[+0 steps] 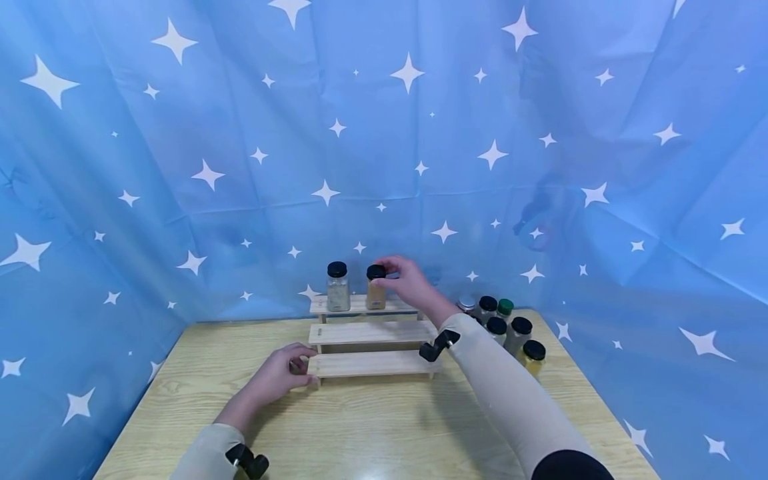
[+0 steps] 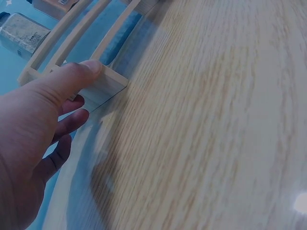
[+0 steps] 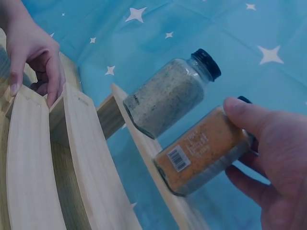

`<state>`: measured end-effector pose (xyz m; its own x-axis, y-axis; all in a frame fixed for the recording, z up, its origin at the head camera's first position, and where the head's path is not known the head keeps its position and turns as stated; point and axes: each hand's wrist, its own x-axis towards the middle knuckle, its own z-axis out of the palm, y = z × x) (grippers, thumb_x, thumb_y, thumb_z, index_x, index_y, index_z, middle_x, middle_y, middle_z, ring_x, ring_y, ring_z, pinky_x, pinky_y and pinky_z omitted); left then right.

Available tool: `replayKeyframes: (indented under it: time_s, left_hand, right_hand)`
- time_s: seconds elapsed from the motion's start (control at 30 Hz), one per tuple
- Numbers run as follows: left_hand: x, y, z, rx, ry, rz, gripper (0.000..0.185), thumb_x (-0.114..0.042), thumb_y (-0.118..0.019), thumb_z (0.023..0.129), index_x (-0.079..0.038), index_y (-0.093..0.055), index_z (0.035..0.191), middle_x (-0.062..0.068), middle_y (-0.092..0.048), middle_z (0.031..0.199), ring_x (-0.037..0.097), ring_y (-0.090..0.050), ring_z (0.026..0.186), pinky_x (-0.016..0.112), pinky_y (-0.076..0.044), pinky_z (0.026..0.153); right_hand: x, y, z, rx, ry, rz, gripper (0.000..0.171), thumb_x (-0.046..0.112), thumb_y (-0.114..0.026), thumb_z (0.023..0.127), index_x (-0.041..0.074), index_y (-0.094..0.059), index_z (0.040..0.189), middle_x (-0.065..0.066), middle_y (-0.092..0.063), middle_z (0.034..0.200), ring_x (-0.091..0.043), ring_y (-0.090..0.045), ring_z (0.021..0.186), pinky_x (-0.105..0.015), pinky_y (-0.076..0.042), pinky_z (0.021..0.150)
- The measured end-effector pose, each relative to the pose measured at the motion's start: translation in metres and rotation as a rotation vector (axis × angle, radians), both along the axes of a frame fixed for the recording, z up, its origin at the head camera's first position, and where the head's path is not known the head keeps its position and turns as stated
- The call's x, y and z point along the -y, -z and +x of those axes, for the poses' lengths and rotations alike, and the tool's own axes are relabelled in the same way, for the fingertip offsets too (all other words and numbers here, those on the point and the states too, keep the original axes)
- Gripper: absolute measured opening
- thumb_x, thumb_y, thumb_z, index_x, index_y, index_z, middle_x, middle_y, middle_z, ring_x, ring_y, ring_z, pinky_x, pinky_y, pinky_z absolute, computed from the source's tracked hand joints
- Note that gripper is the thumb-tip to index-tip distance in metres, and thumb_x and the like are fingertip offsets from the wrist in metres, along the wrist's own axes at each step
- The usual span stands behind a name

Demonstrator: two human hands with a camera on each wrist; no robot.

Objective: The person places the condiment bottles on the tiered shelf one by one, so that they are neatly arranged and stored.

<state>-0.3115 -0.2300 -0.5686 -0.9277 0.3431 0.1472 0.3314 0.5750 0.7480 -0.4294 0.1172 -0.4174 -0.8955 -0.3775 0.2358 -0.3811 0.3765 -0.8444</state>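
Observation:
A three-tier wooden rack (image 1: 372,364) stands on the table. On its top tier is a glass spice jar (image 1: 339,293) with a black lid and pale speckled contents. Beside it stands an orange spice jar (image 3: 204,148), black-lidded, with a barcode label. My right hand (image 1: 411,283) grips that orange jar near its lid, the thumb on one side and fingers on the other. The jar's base meets the top tier. At the rack's lower left end, my left hand (image 1: 279,377) holds the end of the bottom tier, thumb (image 2: 88,67) pressed on the wood.
Several more jars (image 1: 533,357) with black, green and silvery lids cluster on the table (image 1: 360,427) right of the rack, partly behind my right forearm. A blue curtain (image 1: 384,147) with white stars hangs behind and at both sides.

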Motion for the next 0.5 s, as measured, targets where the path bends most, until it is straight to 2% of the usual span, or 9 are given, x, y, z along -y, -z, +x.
replayKeyframes:
  time_s: [0.23, 0.37, 0.5]
  left_hand:
    - [0.0006, -0.0019, 0.0006, -0.015, 0.007, 0.003, 0.051, -0.025, -0.093, 0.094, -0.011, -0.074, 0.139, 0.0, -0.07, 0.126, 0.014, -0.068, 0.097, 0.031, -0.06, 0.08]
    - [-0.0001, -0.003, 0.0016, -0.008, 0.005, 0.0, 0.052, -0.025, -0.093, 0.094, -0.01, -0.074, 0.14, 0.001, -0.07, 0.127, 0.015, -0.068, 0.098, 0.03, -0.06, 0.081]
    - [-0.0005, -0.004, 0.0028, -0.009, 0.007, -0.005, 0.051, -0.026, -0.092, 0.095, -0.009, -0.074, 0.14, 0.001, -0.07, 0.127, 0.015, -0.068, 0.098, 0.03, -0.06, 0.081]
  right_hand:
    - [0.0005, 0.0001, 0.0005, -0.015, 0.007, -0.012, 0.045, 0.021, -0.086, 0.1, 0.013, -0.071, 0.142, -0.007, -0.069, 0.131, -0.033, -0.064, 0.126, -0.052, -0.056, 0.104]
    - [-0.0007, -0.0004, 0.0015, -0.023, 0.003, 0.012, 0.061, 0.024, -0.088, 0.099, 0.01, -0.063, 0.153, -0.009, -0.066, 0.139, -0.035, -0.062, 0.131, -0.053, -0.056, 0.107]
    - [-0.0088, -0.003, 0.0062, -0.045, -0.015, 0.002, 0.072, 0.022, -0.088, 0.099, 0.006, -0.055, 0.161, -0.014, -0.062, 0.146, -0.041, -0.059, 0.137, -0.056, -0.051, 0.115]
